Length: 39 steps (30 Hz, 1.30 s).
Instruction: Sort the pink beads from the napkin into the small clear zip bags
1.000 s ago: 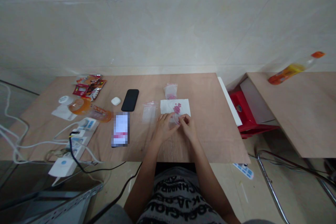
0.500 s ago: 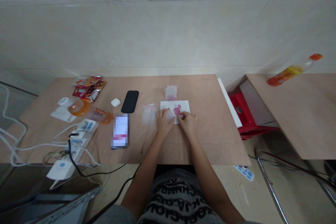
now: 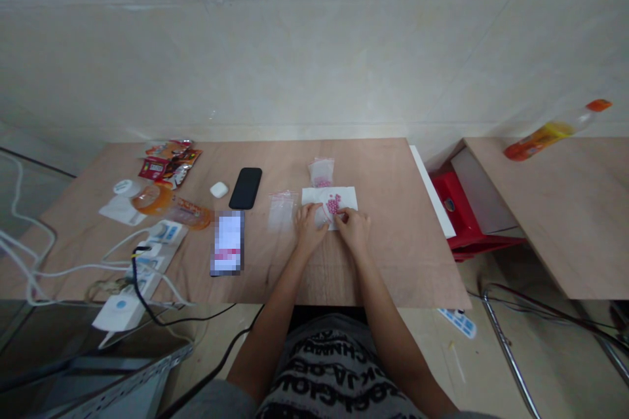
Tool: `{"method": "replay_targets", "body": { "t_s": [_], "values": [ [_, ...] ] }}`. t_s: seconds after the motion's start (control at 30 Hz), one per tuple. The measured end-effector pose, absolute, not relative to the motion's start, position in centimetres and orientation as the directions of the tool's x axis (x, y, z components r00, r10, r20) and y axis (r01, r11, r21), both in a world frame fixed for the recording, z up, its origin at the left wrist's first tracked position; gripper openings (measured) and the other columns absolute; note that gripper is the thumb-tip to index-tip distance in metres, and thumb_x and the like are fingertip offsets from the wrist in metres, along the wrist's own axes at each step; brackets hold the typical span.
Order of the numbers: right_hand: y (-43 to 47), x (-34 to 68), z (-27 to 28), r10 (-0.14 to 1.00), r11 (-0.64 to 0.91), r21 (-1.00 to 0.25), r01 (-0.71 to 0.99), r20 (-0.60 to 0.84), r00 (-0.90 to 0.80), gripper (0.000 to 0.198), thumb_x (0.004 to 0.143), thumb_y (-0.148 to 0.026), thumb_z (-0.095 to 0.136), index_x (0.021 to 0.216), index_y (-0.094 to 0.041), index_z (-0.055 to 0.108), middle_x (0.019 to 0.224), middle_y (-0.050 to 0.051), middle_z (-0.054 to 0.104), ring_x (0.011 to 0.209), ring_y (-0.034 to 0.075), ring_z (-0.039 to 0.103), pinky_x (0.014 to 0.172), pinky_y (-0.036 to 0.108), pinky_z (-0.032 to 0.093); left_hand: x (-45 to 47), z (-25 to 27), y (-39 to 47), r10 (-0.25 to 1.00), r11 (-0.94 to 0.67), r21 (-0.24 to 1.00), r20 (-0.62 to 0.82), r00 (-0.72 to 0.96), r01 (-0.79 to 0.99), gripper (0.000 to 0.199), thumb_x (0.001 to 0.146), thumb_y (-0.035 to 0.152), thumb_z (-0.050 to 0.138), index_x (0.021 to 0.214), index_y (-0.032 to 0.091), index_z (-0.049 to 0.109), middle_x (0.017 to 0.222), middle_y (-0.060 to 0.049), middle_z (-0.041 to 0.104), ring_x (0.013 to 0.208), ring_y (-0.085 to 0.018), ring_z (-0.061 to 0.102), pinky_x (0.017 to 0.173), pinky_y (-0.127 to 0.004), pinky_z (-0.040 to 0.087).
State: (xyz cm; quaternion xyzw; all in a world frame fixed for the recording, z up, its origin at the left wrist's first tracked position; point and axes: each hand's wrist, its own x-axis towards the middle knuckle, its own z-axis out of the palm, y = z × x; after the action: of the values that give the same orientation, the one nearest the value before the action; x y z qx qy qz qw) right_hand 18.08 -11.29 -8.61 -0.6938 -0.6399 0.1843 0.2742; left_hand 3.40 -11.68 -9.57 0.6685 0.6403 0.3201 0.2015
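A white sheet of paper point(image 3: 348, 195) lies on the wooden table, bearing a cluster of small pink beads point(image 3: 333, 203). My left hand point(image 3: 309, 228) rests on the sheet's left side, its fingers stretched out and thumb apart, beside a faint curved line. At the lower edge of the beads, my right hand point(image 3: 354, 229) has thumb and forefinger pinched together; whatever is between them is too small to make out. Just behind the sheet is a clear zip bag point(image 3: 322, 171) with pink beads at its bottom. Another clear zip bag point(image 3: 282, 211) lies flat, left of my left hand.
Left of the bags are a black phone point(image 3: 246, 188), a lit phone point(image 3: 227, 243), a white case point(image 3: 219, 190), an orange drink bottle point(image 3: 171, 205), snack packets point(image 3: 170, 162) and a power strip point(image 3: 142, 275) with cables. A red stool point(image 3: 455, 206) stands between the tables.
The view has shifted slightly, so everything appears a little further right. Both hands keep nearly the same place on the sheet, and the beads look much the same.
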Motion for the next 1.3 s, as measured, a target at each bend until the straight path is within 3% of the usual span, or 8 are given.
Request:
{"method": "replay_targets", "body": {
  "t_s": [0.33,0.67,0.93,1.1,1.3],
  "values": [
    [-12.0,18.0,-7.7,0.999,0.001,-0.798,0.603,0.028,0.036,0.025,0.083,-0.041,0.057,0.090,-0.022,0.072,0.068,0.002,0.065,0.067,0.018,0.056,0.069,0.029,0.036,3.4,-9.9,-11.6,0.980,-0.122,0.686,0.196,-0.021,0.717,0.055,0.068,0.016,0.069,0.121,0.026,0.056,0.121,-0.007,0.056,0.116,-0.027,0.051,0.103,-0.047,0.041],
    [-11.7,18.3,-8.2,0.997,0.059,-0.868,0.494,0.026,-0.074,0.028,0.084,-0.043,0.056,0.089,-0.022,0.073,0.073,0.002,0.067,0.062,0.015,0.054,0.064,0.027,0.037,3.4,-9.9,-11.6,0.973,-0.157,0.704,0.229,-0.012,0.693,0.051,0.068,0.016,0.068,0.117,0.026,0.058,0.118,-0.007,0.057,0.113,-0.027,0.053,0.103,-0.047,0.042],
    [-11.3,19.4,-8.6,0.995,-0.027,-0.759,0.650,0.042,0.091,0.027,0.085,-0.039,0.055,0.097,-0.022,0.073,0.074,0.002,0.067,0.065,0.016,0.057,0.070,0.029,0.036,3.4,-9.7,-11.7,0.978,-0.143,0.700,0.210,-0.010,0.700,0.050,0.071,0.019,0.070,0.119,0.023,0.058,0.119,-0.007,0.056,0.115,-0.025,0.052,0.104,-0.045,0.040],
    [-10.6,19.4,-8.6,0.995,-0.044,-0.645,0.763,0.044,0.095,0.024,0.086,-0.037,0.056,0.099,-0.024,0.072,0.076,0.002,0.069,0.078,0.019,0.061,0.079,0.033,0.033,3.4,-9.7,-11.7,0.978,-0.141,0.712,0.206,-0.013,0.688,0.049,0.072,0.021,0.071,0.120,0.024,0.058,0.120,-0.007,0.056,0.115,-0.025,0.051,0.104,-0.046,0.039],
    [-10.1,19.0,-8.9,0.996,-0.051,-0.580,0.813,0.029,0.083,0.024,0.088,-0.037,0.054,0.098,-0.025,0.072,0.082,0.002,0.071,0.081,0.018,0.061,0.078,0.032,0.030,3.3,-10.3,-11.5,0.973,-0.160,0.699,0.231,-0.009,0.697,0.050,0.071,0.021,0.072,0.118,0.025,0.058,0.117,-0.007,0.057,0.113,-0.025,0.051,0.102,-0.045,0.040]
  ]
}}
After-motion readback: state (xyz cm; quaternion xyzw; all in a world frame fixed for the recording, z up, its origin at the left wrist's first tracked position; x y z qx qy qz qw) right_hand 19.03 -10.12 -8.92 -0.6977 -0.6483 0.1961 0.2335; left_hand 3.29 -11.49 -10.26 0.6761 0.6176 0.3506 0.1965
